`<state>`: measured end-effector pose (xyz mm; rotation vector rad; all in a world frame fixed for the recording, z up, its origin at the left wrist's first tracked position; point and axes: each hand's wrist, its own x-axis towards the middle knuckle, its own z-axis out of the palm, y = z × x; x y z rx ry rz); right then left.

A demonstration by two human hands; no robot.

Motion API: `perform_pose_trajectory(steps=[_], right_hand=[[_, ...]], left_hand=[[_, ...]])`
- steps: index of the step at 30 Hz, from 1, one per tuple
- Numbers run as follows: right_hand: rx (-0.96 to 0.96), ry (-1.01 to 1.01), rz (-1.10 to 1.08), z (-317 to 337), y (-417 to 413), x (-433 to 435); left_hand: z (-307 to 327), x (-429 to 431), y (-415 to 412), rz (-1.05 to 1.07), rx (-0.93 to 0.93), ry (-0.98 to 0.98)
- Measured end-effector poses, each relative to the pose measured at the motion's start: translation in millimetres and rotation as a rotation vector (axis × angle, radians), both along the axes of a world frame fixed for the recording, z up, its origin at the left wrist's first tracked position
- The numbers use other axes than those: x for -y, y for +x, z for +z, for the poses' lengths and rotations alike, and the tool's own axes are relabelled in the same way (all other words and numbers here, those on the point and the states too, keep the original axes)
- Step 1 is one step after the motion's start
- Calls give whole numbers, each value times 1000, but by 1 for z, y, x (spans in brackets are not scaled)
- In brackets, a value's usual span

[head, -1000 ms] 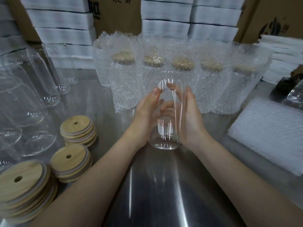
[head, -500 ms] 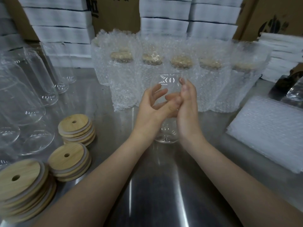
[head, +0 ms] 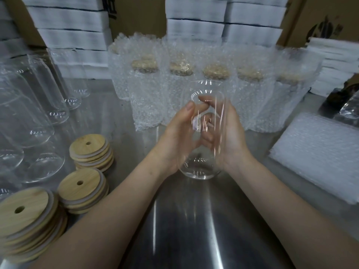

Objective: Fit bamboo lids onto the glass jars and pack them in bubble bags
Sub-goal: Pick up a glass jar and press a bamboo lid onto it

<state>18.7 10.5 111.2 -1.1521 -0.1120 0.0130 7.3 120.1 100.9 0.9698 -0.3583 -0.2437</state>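
A clear glass jar (head: 202,167) without a lid is held just above the steel table (head: 194,226), tilted with its base toward me and its open mouth pointing away. My left hand (head: 174,138) grips its left side, thumb up near the rim. My right hand (head: 231,136) grips its right side, and its fingers show through the glass behind the jar. The jar is blurred by motion. Three stacks of bamboo lids (head: 91,150) with centre holes stand on the table to the left.
Several empty glass jars (head: 35,121) stand at far left. A row of lidded jars in bubble bags (head: 147,101) lines the back. Flat bubble bags (head: 320,150) are piled at right. White boxes (head: 71,35) and cartons are stacked behind.
My hands, which overlapped across the front of the jar half a second ago, have parted to its two sides. The jar has turned between them.
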Motion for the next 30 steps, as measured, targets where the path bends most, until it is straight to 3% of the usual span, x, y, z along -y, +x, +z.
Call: perform_pose_trajectory(steps=[4,7,10,15,21,30], right_hand=[[-60,53,81,1,-3,0],[-94,20,82,4,-5,0],[-49,-24,-41,7,-6,-2],[189,-261,-316,3,-5,-6],[150,-299,-267,-4,-1,-8],[31,-181,-198,4,0,1]], left_hand=[[0,3,1,174,-28,-29],[-1,0,6,529,91,63],[2,-1,4,614,191,115],[-3,15,-7,448,217,370],[-5,9,-5,456,155,323],[-8,-5,3,112,39,182]])
